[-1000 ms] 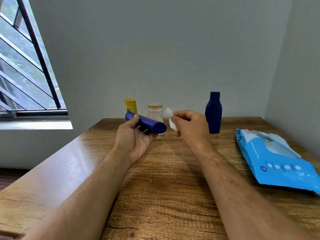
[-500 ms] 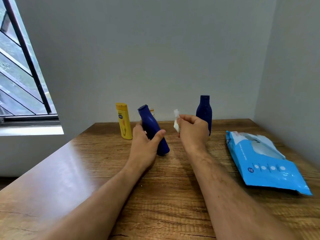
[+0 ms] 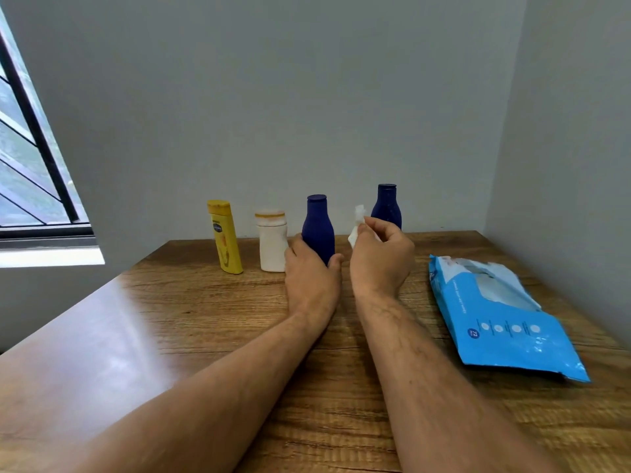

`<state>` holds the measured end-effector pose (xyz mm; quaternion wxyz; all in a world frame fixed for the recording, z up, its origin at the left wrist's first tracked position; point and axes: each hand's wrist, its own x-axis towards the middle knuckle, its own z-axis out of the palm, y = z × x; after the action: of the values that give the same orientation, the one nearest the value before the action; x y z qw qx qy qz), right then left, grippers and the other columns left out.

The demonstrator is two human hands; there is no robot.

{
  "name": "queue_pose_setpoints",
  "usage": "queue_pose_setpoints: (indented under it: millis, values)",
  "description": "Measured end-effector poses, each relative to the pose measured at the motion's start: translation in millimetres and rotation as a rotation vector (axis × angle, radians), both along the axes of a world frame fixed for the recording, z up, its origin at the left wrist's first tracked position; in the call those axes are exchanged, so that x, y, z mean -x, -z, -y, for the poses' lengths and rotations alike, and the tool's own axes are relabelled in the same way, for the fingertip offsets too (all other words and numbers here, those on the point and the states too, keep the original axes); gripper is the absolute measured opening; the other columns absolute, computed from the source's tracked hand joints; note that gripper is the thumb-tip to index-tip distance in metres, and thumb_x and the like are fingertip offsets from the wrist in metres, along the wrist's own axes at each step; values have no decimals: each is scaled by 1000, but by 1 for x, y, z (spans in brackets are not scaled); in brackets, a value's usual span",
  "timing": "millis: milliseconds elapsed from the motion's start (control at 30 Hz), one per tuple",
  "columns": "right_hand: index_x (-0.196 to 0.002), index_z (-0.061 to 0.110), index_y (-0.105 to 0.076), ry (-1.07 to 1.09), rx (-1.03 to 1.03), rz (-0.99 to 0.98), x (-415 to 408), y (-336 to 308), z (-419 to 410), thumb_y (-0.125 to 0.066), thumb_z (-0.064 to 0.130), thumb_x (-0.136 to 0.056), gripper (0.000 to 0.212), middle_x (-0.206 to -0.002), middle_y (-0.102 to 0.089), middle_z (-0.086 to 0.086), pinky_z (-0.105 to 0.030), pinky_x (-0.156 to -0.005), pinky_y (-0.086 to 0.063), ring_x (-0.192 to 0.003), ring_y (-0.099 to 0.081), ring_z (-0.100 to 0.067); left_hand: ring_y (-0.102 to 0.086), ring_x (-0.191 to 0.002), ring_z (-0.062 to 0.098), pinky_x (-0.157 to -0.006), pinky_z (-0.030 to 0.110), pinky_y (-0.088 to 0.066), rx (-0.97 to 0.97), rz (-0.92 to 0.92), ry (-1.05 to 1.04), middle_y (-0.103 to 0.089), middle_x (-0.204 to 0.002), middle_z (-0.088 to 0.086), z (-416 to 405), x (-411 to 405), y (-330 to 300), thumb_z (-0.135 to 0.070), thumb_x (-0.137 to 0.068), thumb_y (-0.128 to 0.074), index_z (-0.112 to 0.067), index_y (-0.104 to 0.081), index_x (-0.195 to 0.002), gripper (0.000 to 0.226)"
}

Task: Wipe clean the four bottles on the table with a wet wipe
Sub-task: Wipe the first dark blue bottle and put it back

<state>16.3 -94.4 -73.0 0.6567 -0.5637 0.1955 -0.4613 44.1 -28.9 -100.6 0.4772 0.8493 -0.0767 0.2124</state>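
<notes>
Your left hand [image 3: 312, 274] wraps the lower body of a dark blue bottle [image 3: 318, 230] that stands upright on the wooden worktop [image 3: 211, 308], thumb on its right side and fingers round its left. Your right hand [image 3: 380, 257] is raised just beside that bottle, fingers curled and pinching a small crumpled white wet wipe [image 3: 356, 225] that sticks up above your fingertips; the wipe is close to the bottle but not touching it. Just left of the held bottle stands a white bottle [image 3: 272, 245] with a tan cap, and your left fingers lie right against its side. Further left a yellow bottle [image 3: 224, 237] stands leaning slightly. A second dark blue bottle [image 3: 386, 206] stands upright toward the back wall, partly hidden behind your right hand. All four bottles are in a rough row along the far edge. To the right a blue wipes pack [image 3: 505, 319] lies flat, its top flap open.
</notes>
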Motion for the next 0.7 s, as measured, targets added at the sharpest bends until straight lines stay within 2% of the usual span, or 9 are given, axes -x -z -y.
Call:
queue_pose_setpoints:
  millis: [67, 200, 333, 433, 500, 700]
  values:
    - [-104, 21, -71, 19, -27, 24, 1, -1, 2, -64, 18, -94, 14, -99, -64, 12, -8, -62, -43, -88, -59, -3, -53, -127, 25, -102, 42, -50, 54, -29, -1, -50, -140, 7, 8, -4, 0, -28, -89, -72, -14, -34, -142, 66]
    - [-107, 19, -71, 23, -65, 43, 0, -2, 5, -63, 18, -94, 15, -99, -63, 12, -3, -56, -42, -83, -57, 0, -55, -129, 27, -102, 47, -51, 93, -45, -1, -51, -143, 7, 17, -10, 0, -26, -89, -72, -14, -30, -143, 69]
    - [-107, 19, -71, 18, -93, 44, 1, -2, 5, -63, 19, -94, 15, -104, -66, 9, -5, -55, -44, -89, -59, -3, -58, -125, 29, -99, 46, -52, 41, -74, 4, -53, -141, 10, 24, -18, 0, -26, -91, -69, -11, -29, -144, 68]
    - [-107, 19, -71, 2, -116, 45, 1, 0, 6, -64, 19, -94, 15, -101, -65, 11, 0, -51, -42, -82, -58, 0, -57, -125, 30, -99, 44, -52, -11, -172, 6, -54, -140, 11, 27, -24, 0, -25, -92, -68, -9, -33, -140, 61]
    - [-107, 19, -71, -14, -131, 48, 1, 0, 6, -64, 19, -94, 15, -99, -63, 12, 1, -50, -41, -84, -59, -1, -58, -123, 30, -97, 44, -52, -27, -212, 9, -55, -137, 12, 29, -27, 0, -25, -93, -67, -8, -35, -138, 58]
    - [-107, 18, -72, -43, -207, 69, -2, 0, 10, -65, 19, -94, 15, -104, -66, 10, -2, -54, -43, -89, -58, -3, -59, -123, 29, -94, 39, -51, -33, -216, 3, -56, -137, 13, 37, -31, -2, -29, -93, -67, -7, -35, -137, 59]
